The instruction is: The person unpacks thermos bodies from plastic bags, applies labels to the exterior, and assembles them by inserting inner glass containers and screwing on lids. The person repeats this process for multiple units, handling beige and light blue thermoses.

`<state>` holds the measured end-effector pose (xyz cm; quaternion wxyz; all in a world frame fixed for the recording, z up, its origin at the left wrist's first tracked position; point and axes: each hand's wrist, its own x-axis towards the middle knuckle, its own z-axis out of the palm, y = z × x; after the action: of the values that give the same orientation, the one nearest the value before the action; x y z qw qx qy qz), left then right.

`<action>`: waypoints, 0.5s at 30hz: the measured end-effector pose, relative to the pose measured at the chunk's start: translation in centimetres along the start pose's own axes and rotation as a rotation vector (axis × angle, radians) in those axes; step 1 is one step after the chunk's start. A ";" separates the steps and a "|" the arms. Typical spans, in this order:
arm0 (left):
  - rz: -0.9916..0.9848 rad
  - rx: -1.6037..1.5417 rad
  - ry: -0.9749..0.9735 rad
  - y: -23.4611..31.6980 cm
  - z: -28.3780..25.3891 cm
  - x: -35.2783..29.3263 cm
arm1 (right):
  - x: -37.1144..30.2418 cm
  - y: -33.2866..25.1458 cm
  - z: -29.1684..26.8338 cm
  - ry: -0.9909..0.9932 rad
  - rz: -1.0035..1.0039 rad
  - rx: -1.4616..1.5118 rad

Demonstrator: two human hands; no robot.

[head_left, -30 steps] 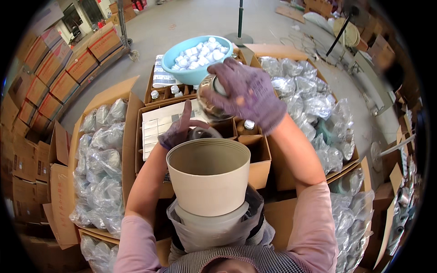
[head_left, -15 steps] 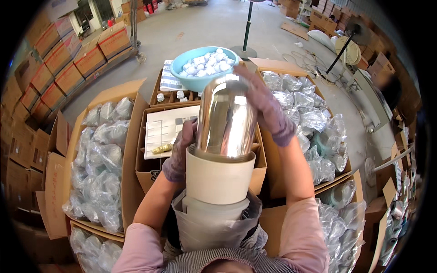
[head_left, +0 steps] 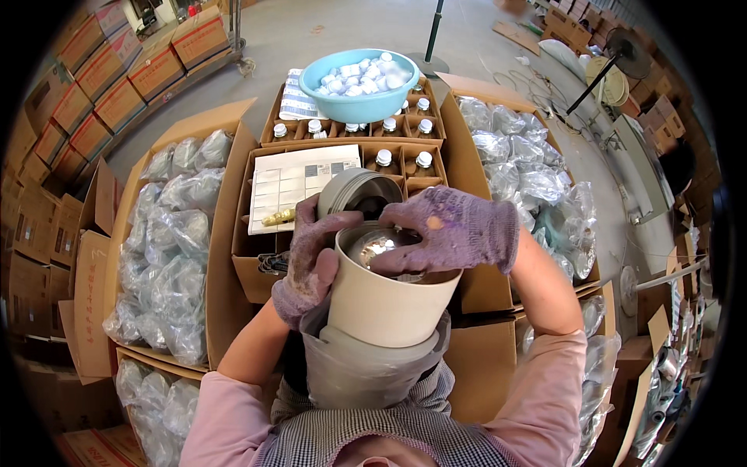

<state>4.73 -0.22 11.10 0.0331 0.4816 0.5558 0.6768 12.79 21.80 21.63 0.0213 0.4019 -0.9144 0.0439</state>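
In front of my body stands a cream cylindrical shell [head_left: 391,307], its lower part in a translucent plastic bag [head_left: 342,373]. A shiny silver domed liner [head_left: 372,247] sits down inside it, its top showing below the rim. My right hand [head_left: 459,229], in a purple knit glove, reaches into the shell with thumb and fingers around that dome. My gloved left hand [head_left: 307,265] is at the shell's left rim. Its fingers grip a grey threaded collar [head_left: 342,187], tilted beyond the rim; part of that grip is hidden.
Cartons of plastic-wrapped pieces flank me, at left [head_left: 175,257] and right [head_left: 529,179]. Ahead, a divided carton [head_left: 243,261] holds white-capped bottles [head_left: 384,159], a paper sheet [head_left: 272,187] and a brass-coloured piece [head_left: 278,218]. Behind it, a blue basin [head_left: 350,105] holds white caps.
The silver liner, which stood tall above the shell, is now down inside it. My right hand has come down from its top into the opening. The grey collar now shows by my left hand.
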 end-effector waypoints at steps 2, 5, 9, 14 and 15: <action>0.021 -0.098 0.028 0.3 0.8 -0.2 | -0.1 -0.6 -0.3 -0.060 0.055 0.113; 0.165 0.218 -0.106 0.3 -0.7 -0.6 | -0.9 -1.4 0.4 -0.029 0.158 0.414; 0.111 0.256 -0.092 1.4 0.2 -1.8 | -2.2 -3.3 0.7 0.057 0.214 0.557; 0.153 0.236 -0.131 3.0 2.3 -1.7 | -2.8 -7.2 0.3 -0.077 0.321 0.291; 0.146 0.197 -0.120 2.9 2.5 -2.0 | -2.8 -7.6 0.3 -0.126 0.308 0.211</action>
<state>8.88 -0.68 11.95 -0.0305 0.5615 0.5798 0.5896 20.29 18.67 21.65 -0.0853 0.2594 -0.9549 0.1171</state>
